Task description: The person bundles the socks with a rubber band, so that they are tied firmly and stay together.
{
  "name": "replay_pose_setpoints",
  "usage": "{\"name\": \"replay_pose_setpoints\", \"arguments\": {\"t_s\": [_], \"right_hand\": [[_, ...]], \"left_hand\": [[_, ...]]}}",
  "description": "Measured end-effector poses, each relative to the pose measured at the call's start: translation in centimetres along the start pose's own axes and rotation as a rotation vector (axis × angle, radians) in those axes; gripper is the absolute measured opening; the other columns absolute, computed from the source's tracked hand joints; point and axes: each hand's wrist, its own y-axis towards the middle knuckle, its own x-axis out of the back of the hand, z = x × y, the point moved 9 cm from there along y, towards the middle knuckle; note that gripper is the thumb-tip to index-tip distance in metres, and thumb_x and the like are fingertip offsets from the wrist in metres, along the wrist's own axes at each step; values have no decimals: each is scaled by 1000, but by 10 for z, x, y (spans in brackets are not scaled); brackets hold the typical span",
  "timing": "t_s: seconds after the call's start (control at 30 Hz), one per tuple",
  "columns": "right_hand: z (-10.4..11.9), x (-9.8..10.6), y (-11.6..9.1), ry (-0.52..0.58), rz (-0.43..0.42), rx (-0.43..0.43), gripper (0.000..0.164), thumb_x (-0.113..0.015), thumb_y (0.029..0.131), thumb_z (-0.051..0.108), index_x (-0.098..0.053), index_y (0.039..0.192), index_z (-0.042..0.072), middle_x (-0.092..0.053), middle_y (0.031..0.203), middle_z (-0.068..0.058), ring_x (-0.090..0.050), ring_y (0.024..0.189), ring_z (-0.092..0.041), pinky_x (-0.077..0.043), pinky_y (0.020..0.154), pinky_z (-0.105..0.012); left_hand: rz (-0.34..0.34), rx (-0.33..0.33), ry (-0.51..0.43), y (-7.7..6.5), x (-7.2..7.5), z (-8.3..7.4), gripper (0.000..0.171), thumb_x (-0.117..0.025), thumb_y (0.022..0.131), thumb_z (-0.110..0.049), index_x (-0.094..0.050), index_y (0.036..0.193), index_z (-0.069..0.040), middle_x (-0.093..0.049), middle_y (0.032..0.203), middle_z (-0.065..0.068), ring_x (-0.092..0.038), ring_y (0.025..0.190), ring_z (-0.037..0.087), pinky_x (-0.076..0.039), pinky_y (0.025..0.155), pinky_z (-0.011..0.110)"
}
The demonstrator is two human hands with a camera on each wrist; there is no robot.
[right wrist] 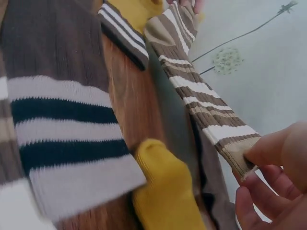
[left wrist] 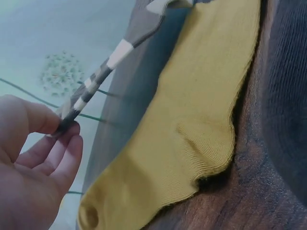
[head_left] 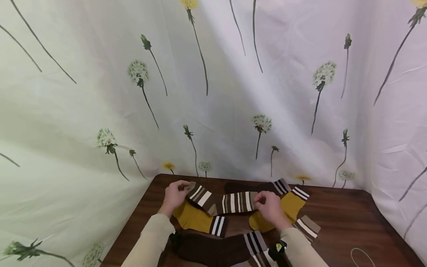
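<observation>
A brown, tan and white striped sock [head_left: 237,203] is stretched between both hands above the table. My left hand [head_left: 175,194] pinches its toe end between thumb and fingers, and my right hand [head_left: 269,207] pinches the tan cuff [right wrist: 238,154]. The tan heel [right wrist: 159,31] shows in the right wrist view. Beneath the left hand lies a mustard sock [left wrist: 168,124] with a dark, white-striped cuff. A second mustard sock [head_left: 293,204] lies under and beyond the right hand.
A dark brown sock [head_left: 213,247] with a grey striped cuff lies along the near side. Another dark sock [head_left: 281,186] is at the back, and a striped sock [head_left: 308,227] pokes out at right. A patterned cloth [head_left: 227,111] hangs behind the wooden table [head_left: 350,218].
</observation>
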Motion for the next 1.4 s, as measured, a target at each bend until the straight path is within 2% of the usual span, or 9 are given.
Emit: {"name": "replay_pose_setpoints", "arguments": {"t_s": [0.13,0.3,0.53,0.6,0.77,1.0,1.17,1.4], "right_hand": [[0,10,-1,-27,22,14,14,-81,88,0,-73,85,11,-70,85,2,-60,77,-13,-52,71,-33],[0,24,-2,4,29,14,12,-79,90,-1,-73,89,10,-70,87,2,-61,77,-12,-53,69,-31],[-5,41,-1,87,97,-22,11,-76,93,-1,-73,95,10,-71,90,0,-65,81,-14,-55,70,-30],[-9,46,-2,94,110,-41,11,-75,94,-1,-74,97,10,-71,92,0,-65,83,-14,-54,71,-31],[-17,58,-4,137,104,-80,8,-74,96,1,-75,100,8,-72,94,-5,-65,85,-17,-54,71,-32],[-24,76,-13,154,95,-130,9,-72,99,5,-75,107,8,-72,103,-7,-65,91,-20,-52,74,-34],[-27,84,-16,134,75,-117,9,-72,98,4,-74,107,6,-73,109,-11,-67,92,-21,-53,73,-31],[-34,89,-20,168,80,-116,10,-72,98,4,-73,108,5,-73,109,-12,-68,92,-20,-53,70,-30]], "left_hand": [[42,29,-45,-4,-2,1,23,-70,97,-2,-80,117,-9,-77,114,11,-70,102,30,-57,83,45],[85,47,-81,-11,-6,0,26,-68,98,-3,-79,120,-9,-75,120,11,-68,109,31,-56,89,47],[122,37,-209,-21,-9,-10,21,-76,94,-3,-80,114,-6,-76,114,13,-68,89,19,-56,72,32],[142,43,-256,-26,-11,-14,21,-78,92,-3,-80,113,-3,-76,114,15,-68,89,19,-57,72,32],[185,63,-292,-39,-17,-17,19,-81,92,-7,-81,112,-5,-75,117,14,-71,91,19,-60,76,35],[233,12,-331,-56,-24,-22,19,-76,96,-7,-79,113,1,-76,113,18,-74,88,18,-61,75,31],[256,5,-359,-65,-28,-26,19,-77,95,-7,-79,113,0,-76,114,18,-74,87,15,-61,74,31],[353,-19,-404,-81,-38,-38,20,-76,94,-2,-75,113,5,-71,119,24,-75,96,25,-60,76,30]]}}
